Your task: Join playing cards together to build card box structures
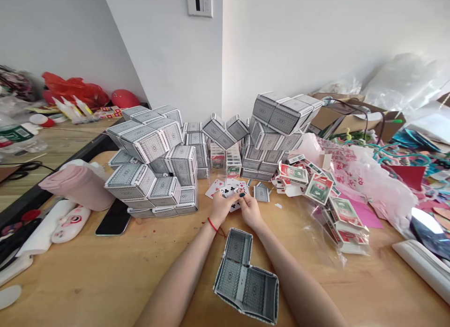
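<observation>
My left hand (221, 208) and my right hand (250, 209) meet at the middle of the wooden table (140, 266), both closed on a small fan of playing cards (230, 191) held face up. A red string circles my left wrist. Between my forearms lies an L-shaped block of folded grey-backed cards (244, 278). More loose cards (215, 187) lie face up just beyond my fingers, and one folded card piece (261, 192) sits to their right.
Stacks of card cubes stand at the back left (154, 160) and back centre (277, 125). Red-green card boxes (316, 186) and a clear plastic bag (369, 182) lie right. A black phone (114, 218) and a pink roll (79, 184) lie left.
</observation>
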Available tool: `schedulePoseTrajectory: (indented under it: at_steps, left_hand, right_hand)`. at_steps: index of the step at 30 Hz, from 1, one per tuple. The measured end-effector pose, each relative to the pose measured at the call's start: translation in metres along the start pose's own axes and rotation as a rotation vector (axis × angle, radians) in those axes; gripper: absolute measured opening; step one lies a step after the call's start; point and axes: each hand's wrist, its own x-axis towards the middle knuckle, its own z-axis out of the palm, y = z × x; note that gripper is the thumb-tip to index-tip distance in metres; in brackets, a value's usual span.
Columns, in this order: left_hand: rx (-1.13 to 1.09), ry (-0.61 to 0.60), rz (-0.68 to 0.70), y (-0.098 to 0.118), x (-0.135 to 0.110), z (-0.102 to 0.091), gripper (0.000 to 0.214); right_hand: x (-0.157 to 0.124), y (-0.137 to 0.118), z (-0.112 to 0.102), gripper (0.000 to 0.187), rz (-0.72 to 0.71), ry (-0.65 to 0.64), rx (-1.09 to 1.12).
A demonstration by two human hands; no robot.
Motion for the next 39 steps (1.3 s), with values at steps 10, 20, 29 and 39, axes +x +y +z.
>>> schedulePoseTrajectory:
  at_steps: [10, 20, 29, 39]
  left_hand:
    - [-0.284, 0.1, -0.039, 0.0, -0.003, 0.005, 0.022]
    - [-0.444, 0.23, -0.101, -0.005, -0.001, 0.005, 0.016]
    - [-0.312, 0.22, -0.072, -0.002, 0.002, 0.002, 0.019]
    - [-0.154, 0.173, -0.027, -0.004, 0.001, 0.001, 0.032]
  right_hand:
    - [-0.004, -0.003, 0.003, 0.028, -0.113, -0.029, -0.286]
    - [-0.007, -0.009, 0.007, 0.024, -0.135, -0.036, -0.287]
    - [-0.001, -0.001, 0.0, 0.03, -0.086, -0.177, -0.145]
    - [-0.001, -0.007, -0.001, 0.03, 0.124, -0.183, 0.133]
